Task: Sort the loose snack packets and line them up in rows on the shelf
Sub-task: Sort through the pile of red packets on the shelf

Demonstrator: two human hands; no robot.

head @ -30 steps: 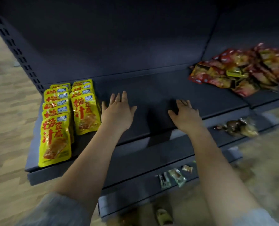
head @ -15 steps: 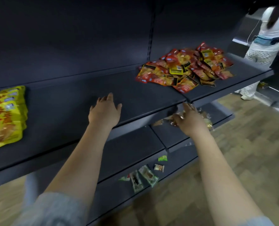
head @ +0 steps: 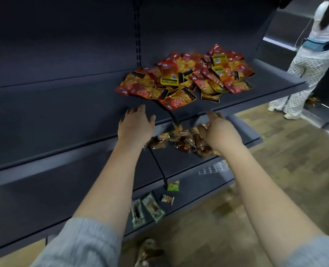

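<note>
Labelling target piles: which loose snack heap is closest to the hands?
The brown packet heap on the second shelf, directly between the left hand and right hand. The red packet pile lies one shelf up, beyond the fingertips.

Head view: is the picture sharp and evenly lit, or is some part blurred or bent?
Head view: the red packet pile is fairly sharp and well lit; the shelf stays dark; the wide lens bends the shelf edges; both hands, left and right, look slightly soft.

Looks like I'm in a shop aisle: dark metal gondola shelving (head: 265,97) with slotted uprights (head: 137,31), snack packets (head: 186,76) heaped on it, wood-look floor (head: 294,160).
</note>
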